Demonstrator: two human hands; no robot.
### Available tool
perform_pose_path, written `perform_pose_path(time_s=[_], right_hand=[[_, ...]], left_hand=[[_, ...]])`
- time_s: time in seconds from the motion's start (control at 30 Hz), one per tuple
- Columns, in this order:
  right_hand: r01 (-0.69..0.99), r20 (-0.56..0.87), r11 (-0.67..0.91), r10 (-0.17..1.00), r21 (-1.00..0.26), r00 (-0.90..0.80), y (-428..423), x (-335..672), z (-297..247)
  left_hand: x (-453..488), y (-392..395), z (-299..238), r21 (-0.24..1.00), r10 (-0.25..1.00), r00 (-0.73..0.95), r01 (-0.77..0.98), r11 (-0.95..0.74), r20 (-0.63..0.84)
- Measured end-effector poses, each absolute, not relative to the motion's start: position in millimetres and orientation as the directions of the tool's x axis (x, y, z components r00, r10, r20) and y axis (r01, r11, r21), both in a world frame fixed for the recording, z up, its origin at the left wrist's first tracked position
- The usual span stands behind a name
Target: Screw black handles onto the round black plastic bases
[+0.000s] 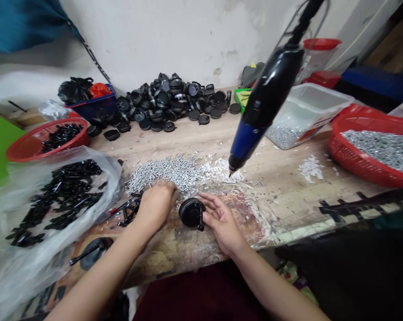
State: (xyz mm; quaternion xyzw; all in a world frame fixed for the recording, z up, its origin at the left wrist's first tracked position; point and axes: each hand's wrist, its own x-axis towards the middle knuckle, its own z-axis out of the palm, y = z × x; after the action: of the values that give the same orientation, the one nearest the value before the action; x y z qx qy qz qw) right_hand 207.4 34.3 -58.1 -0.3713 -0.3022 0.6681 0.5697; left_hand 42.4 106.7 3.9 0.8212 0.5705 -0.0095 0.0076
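While the right hand (222,224) rests its spread fingers against a round black cap with a short lever (191,213), the left hand (154,206) curls its fingers together at the edge of loose silver screws (164,173); beyond the fingertips, an electric screwdriver (268,96) hangs above the worktop (281,200).

Black round cap (190,212), silver screws (164,171) heaped
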Motion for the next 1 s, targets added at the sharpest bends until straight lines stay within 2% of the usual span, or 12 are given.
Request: perform_pose_path(time_s=[0.07, 0.13, 0.17, 0.23, 0.5, 0.8, 1.0], right_hand=[[-0.515, -0.133, -0.146, 0.989, -0.844, -0.063, 34, 208, -53], [-0.485, -0.11, -0.127, 0.992, -0.866, -0.062, 33, 209, -47], [-0.464, -0.098, -0.116, 0.993, -0.878, -0.063, 33, 209, -44], [-0.414, -0.074, -0.096, 0.995, -0.905, -0.07, 31, 209, -37], [-0.266, -0.013, -0.045, 0.992, -0.963, -0.122, 24, 204, -14], [-0.178, 0.043, 0.008, 0.98, -0.984, -0.193, 24, 199, 3], [-0.126, 0.025, -0.009, 0.963, -0.992, -0.27, 27, 203, 12]], left_hand=[[41, 88, 12, 0.133, 0.927, 0.362, 0.919, -0.372, 0.094], [41, 69, 18, 0.436, 0.868, 0.366, 0.756, -0.488, 0.336], [42, 60, 18, 0.501, 0.83, 0.375, 0.668, -0.55, 0.412], [44, 48, 16, 0.555, 0.784, 0.38, 0.557, -0.618, 0.492], [37, 39, 2, 0.59, 0.767, 0.304, 0.501, -0.633, 0.565], [25, 29, 7, 0.543, 0.704, 0.254, 0.483, -0.686, 0.663], [20, 24, 12, 0.516, 0.676, 0.294, 0.467, -0.718, 0.675]])
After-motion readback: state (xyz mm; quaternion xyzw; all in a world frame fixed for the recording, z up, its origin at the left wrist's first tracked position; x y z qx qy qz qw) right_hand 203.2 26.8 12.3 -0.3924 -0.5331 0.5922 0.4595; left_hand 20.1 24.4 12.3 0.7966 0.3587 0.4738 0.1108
